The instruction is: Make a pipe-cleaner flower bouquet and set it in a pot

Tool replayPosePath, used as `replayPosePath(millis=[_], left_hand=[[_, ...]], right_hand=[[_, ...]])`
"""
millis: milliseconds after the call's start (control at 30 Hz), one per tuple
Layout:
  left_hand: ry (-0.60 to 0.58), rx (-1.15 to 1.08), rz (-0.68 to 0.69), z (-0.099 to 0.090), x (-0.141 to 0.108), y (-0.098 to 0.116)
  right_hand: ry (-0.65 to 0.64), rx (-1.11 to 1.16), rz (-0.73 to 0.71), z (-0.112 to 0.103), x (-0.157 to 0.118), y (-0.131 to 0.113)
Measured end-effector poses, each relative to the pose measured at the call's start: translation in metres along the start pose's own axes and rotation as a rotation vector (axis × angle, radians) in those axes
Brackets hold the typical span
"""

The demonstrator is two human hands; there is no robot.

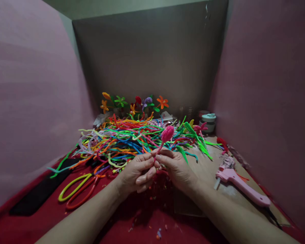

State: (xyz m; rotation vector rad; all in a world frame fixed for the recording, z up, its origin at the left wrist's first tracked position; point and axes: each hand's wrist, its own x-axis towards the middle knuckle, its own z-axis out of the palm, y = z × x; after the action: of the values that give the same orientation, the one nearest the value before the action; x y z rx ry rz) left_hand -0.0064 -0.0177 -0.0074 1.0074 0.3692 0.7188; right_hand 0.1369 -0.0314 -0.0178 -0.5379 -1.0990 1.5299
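A pink pipe-cleaner flower [167,134] with a rounded bud stands nearly upright above my two hands, its thin stem running down between the fingertips. My left hand [139,169] has its thumb and fingers closed on the lower stem. My right hand [176,167] pinches the same stem from the other side, thumb and fingertips together. The hands meet at the stem, and its lowest end is hidden by the fingers. Just behind them lies a large tangled heap of coloured pipe cleaners [127,140].
Scissors with yellow and red handles [78,191] lie at left by a black strip [38,193]. A pink glue gun [246,189] rests on a brown board [208,200] at right. Finished flowers [162,101] and a lidded jar [208,122] stand behind. Pink walls flank the red cloth [132,227].
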Motion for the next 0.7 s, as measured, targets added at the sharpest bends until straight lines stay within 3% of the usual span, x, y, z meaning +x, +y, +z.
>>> replayPosePath(millis=[100, 233, 333, 433, 533, 700], left_hand=[[0.028, 0.041, -0.008, 0.003, 0.0, 0.001], [0.209, 0.332, 0.017, 0.01, 0.001, 0.002], [0.367, 0.596, 0.12, 0.015, 0.001, 0.0], [0.452, 0.703, 0.23, 0.019, 0.0, -0.001], [0.427, 0.617, 0.205, 0.02, 0.0, 0.001], [0.273, 0.155, 0.029, 0.016, -0.001, 0.003]], right_hand=[[0.044, 0.004, -0.011, 0.0, 0.0, -0.001], [0.175, -0.021, -0.029, -0.001, 0.001, -0.002], [0.249, 0.016, -0.026, 0.0, 0.002, -0.002], [0.264, 0.019, -0.008, 0.001, 0.002, 0.001], [0.231, -0.024, 0.002, 0.0, 0.001, 0.005], [0.152, -0.05, 0.012, -0.004, 0.003, 0.006]])
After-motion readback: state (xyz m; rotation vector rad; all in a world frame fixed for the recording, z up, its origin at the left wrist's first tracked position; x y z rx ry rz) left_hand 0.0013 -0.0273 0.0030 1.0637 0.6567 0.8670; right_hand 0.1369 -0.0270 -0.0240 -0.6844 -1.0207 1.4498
